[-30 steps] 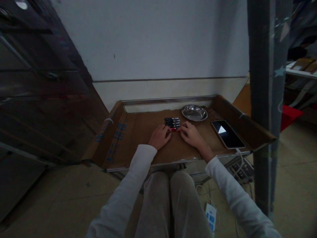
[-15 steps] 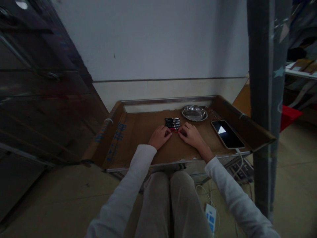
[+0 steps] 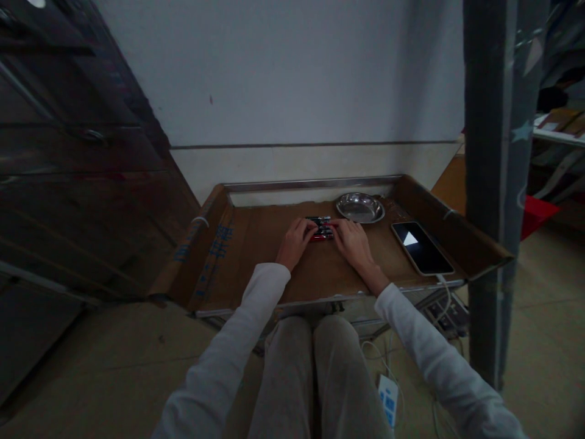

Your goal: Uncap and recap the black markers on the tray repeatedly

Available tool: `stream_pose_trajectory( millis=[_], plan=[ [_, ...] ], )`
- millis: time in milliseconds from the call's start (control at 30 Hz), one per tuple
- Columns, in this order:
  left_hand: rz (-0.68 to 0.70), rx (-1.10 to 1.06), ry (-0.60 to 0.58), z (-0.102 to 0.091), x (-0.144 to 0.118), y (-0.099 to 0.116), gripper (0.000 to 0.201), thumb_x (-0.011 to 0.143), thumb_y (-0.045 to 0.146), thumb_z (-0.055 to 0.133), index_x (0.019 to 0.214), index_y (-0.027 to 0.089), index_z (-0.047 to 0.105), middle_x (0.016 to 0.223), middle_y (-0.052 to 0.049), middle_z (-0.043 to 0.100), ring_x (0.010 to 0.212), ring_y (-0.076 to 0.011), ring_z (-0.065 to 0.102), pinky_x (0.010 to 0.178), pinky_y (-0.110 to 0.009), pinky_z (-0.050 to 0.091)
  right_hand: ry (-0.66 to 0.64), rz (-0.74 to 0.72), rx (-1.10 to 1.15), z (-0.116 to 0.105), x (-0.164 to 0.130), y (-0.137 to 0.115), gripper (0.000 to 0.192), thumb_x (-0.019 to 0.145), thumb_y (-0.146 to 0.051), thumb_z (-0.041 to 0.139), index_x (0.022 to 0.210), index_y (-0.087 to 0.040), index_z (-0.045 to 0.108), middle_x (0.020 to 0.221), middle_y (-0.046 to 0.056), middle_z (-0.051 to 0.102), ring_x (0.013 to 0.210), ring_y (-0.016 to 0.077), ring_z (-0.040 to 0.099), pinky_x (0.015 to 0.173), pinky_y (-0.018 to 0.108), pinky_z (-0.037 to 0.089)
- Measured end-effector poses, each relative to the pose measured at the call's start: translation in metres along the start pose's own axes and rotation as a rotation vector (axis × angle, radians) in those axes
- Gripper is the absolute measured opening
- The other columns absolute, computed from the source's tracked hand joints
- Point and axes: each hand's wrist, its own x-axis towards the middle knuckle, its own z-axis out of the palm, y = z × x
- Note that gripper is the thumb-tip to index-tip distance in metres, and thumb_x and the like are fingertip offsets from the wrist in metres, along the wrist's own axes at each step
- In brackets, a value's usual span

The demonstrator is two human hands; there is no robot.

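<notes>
Several slim black sticks with silvery ends (image 3: pixel 325 231) lie side by side in a short row on the brown cardboard; they look like pens or batteries, but are too small to tell. A red stick (image 3: pixel 321 238) lies along the near edge of the row. My left hand (image 3: pixel 294 242) is at the row's left end, its thumb and fingertips drawn together against the upper sticks. At the right end, my right hand (image 3: pixel 354 241) has its fingers curled the same way. The fingertips partly cover the sticks, so which ones they grip is hidden.
A round steel dish (image 3: pixel 360 208) stands behind my right hand. A phone (image 3: pixel 422 247) with a white cable lies at the right. Raised cardboard sides (image 3: pixel 457 225) border the table. A grey post (image 3: pixel 487 183) rises at the right, and a power strip (image 3: pixel 387 399) lies on the floor.
Both hands have shifted slightly away from me, from the red stick at the near edge to the black sticks behind it. The red stick is now more exposed.
</notes>
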Motion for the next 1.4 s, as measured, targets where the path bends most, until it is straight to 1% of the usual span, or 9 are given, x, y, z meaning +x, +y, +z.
stream_pose_trajectory(
  millis=[100,200,367,567,1000,1133,1300,1400],
  plan=[
    [0.016,-0.007,0.013,0.0009,-0.0005,0.0002,0.013,0.091,0.029,0.049,0.095,0.019,0.055,0.094,-0.004,0.057,0.092,-0.0155,0.056,0.087,-0.03,0.046,-0.032,-0.07,-0.033,0.0009,-0.0004,-0.0023,0.034,0.097,-0.031,0.027,0.106,-0.016,0.056,0.095,0.012,0.064,0.089,0.0238,0.055,0.08,0.036,0.035],
    [0.042,-0.019,0.037,0.0028,-0.0007,-0.0012,0.012,0.091,0.029,0.049,0.094,0.019,0.055,0.093,-0.003,0.058,0.091,-0.0156,0.057,0.085,-0.031,0.047,-0.013,-0.106,-0.063,0.0014,-0.0007,-0.0036,0.033,0.098,-0.031,0.028,0.103,-0.016,0.057,0.093,0.01,0.064,0.086,0.022,0.055,0.079,0.034,0.035],
    [0.106,-0.028,-0.005,0.0041,-0.0013,-0.0021,0.01,0.091,0.026,0.048,0.094,0.02,0.055,0.095,-0.003,0.059,0.095,-0.0157,0.057,0.088,-0.031,0.045,0.019,-0.144,-0.066,0.0017,-0.0019,-0.0023,0.031,0.098,-0.031,0.03,0.103,-0.017,0.057,0.094,0.008,0.065,0.084,0.0197,0.055,0.077,0.031,0.034],
    [0.095,-0.029,0.001,0.0025,-0.0008,-0.0001,0.011,0.091,0.027,0.047,0.094,0.02,0.055,0.096,-0.003,0.059,0.096,-0.0155,0.057,0.089,-0.03,0.045,0.037,-0.1,-0.037,0.0015,-0.0028,0.0013,0.032,0.098,-0.031,0.029,0.103,-0.017,0.057,0.093,0.008,0.065,0.086,0.0195,0.056,0.078,0.031,0.034],
    [0.079,-0.015,0.022,0.0014,-0.0011,0.0009,0.013,0.091,0.029,0.047,0.094,0.02,0.056,0.095,-0.003,0.06,0.096,-0.0159,0.057,0.089,-0.031,0.045,-0.012,-0.136,-0.094,0.0,-0.0018,-0.0013,0.03,0.098,-0.03,0.031,0.104,-0.017,0.058,0.094,0.008,0.065,0.086,0.0199,0.056,0.076,0.031,0.034],
    [0.082,-0.073,-0.031,0.0026,-0.0014,0.0007,0.01,0.09,0.028,0.05,0.095,0.02,0.055,0.094,-0.003,0.061,0.093,-0.0152,0.059,0.087,-0.03,0.046,-0.046,-0.166,-0.08,0.0014,-0.0025,-0.0022,0.029,0.097,-0.029,0.032,0.104,-0.016,0.058,0.094,0.009,0.065,0.086,0.02,0.056,0.077,0.031,0.034],
    [-0.037,-0.145,-0.062,0.0031,-0.0035,0.0024,0.016,0.087,0.033,0.055,0.094,0.021,0.048,0.087,0.001,0.06,0.079,-0.012,0.061,0.076,-0.026,0.048,-0.082,-0.229,-0.075,-0.0012,-0.0041,-0.0032,0.028,0.096,-0.027,0.035,0.11,-0.019,0.058,0.097,0.008,0.066,0.087,0.0194,0.055,0.077,0.03,0.034],
    [-0.021,-0.155,-0.083,0.0025,-0.0034,0.0042,0.018,0.087,0.035,0.055,0.097,0.022,0.047,0.093,0.001,0.06,0.084,-0.0126,0.061,0.078,-0.026,0.048,-0.081,-0.21,-0.087,-0.0046,-0.0054,-0.0006,0.026,0.095,-0.024,0.039,0.108,-0.022,0.061,0.093,0.006,0.067,0.084,0.0193,0.054,0.075,0.03,0.033]
  ],
)
